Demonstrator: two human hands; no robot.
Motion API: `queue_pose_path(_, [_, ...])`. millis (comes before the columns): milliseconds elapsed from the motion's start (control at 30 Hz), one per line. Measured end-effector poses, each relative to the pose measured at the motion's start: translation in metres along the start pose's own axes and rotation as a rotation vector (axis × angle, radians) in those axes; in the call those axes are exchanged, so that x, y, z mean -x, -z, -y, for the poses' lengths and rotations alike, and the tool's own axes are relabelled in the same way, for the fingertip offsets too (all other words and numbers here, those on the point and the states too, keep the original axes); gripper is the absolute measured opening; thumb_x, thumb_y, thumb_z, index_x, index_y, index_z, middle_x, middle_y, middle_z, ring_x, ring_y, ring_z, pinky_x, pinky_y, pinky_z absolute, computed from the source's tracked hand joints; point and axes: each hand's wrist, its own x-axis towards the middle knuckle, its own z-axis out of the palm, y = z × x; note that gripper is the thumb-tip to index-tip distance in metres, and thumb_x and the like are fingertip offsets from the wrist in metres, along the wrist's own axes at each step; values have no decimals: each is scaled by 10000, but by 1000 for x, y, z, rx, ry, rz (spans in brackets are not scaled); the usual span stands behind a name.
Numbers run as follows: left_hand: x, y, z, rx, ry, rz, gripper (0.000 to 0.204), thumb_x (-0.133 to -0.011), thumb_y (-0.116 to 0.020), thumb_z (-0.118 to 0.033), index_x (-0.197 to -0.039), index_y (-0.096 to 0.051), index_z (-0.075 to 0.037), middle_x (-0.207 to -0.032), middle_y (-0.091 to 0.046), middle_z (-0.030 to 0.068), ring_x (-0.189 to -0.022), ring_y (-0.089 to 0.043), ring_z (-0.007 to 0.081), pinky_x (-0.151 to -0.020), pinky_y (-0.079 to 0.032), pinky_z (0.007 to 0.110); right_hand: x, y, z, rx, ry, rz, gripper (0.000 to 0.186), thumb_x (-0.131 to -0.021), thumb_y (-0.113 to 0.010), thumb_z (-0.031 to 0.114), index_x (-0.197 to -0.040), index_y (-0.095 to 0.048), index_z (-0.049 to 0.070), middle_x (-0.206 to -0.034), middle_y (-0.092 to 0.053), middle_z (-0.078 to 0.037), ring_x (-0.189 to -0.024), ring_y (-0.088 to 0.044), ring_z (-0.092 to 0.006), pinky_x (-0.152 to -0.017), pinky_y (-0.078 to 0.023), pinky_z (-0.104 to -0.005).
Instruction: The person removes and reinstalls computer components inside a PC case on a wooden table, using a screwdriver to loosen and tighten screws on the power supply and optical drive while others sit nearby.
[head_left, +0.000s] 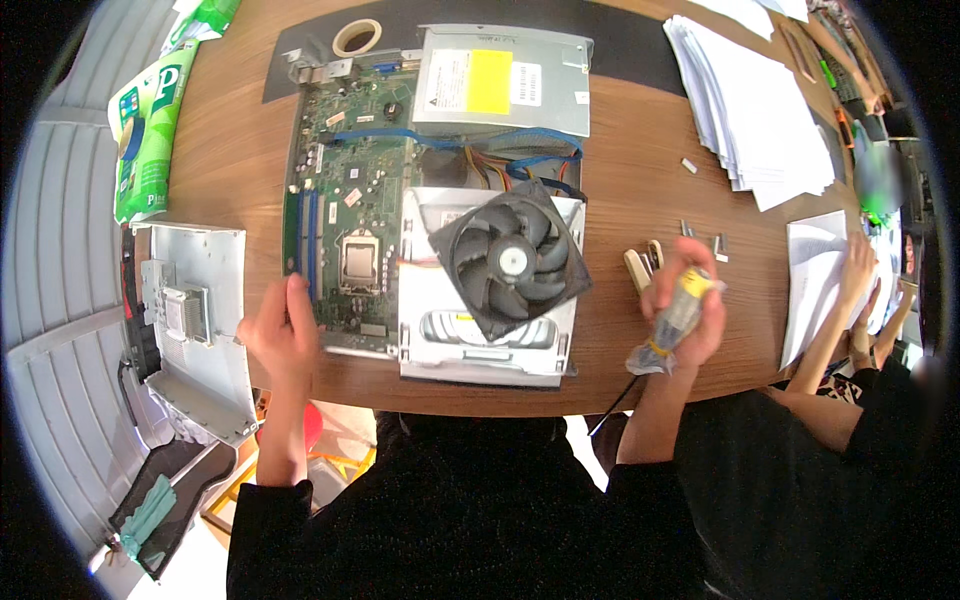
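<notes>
Near our wooden bench's (632, 165) front edge we have 1 opened computer case (415, 310), its green circuit board (386, 208) along the left, 1 black fan (513, 262) askew on top. Our left hand (283, 328), fingertips narrow, is at the case's left edge; we cannot tell if it grips anything. Our right hand (703, 335), near that front edge, wraps 1 yellow-and-grey tool (679, 312), apparently a screwdriver

Beige tape roll (376, 38), stacked white papers (750, 115), green package (163, 150) at left
</notes>
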Motion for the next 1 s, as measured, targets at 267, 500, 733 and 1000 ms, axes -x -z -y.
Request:
queue_pose_path(267, [-4, -4, 5, -84, -35, -75, 268, -924, -618, -224, -680, -592, -116, -474, -499, 100, -393, -509, 308, -396, -365, 399, 5, -56, 0, 130, -175, 224, 772, -934, -512, 516, -1420, -364, -66, -649, -505, -27, -477, -422, -58, -402, -339, -192])
queue_pose_path(500, [1, 0, 4, -69, -72, -159, 262, -908, -620, -235, -673, -598, -119, -462, -510, 92, -391, -520, 304, -387, -375, 406, -13, -68, 2, 177, -244, 226, 830, -893, -567, 520, -1502, -297, 25, -583, -550, -18, -463, -471, -63, -410, -329, -187])
queue_pose_path(733, [3, 0, 6, -63, -43, -145, 266, -898, -623, -251, -671, -607, -114, -477, -525, 94, -424, -543, 299, -406, -400, 412, -24, -79, 16, 314, -368, 230, 762, -898, -545, 493, -1487, -343, 55, -570, -554, -23, -407, -447, -70, -358, -311, -201])
queue_pose_path(1000, [-5, 2, 11, -30, -25, -144, 227, -906, -628, -276, -748, -680, -121, -490, -541, 93, -428, -552, 298, -433, -413, 407, -30, -64, 2, 205, -374, 269, 682, -892, -528, 442, -1438, -391, 57, -547, -539, -23, -386, -454, -80, -331, -318, -218])
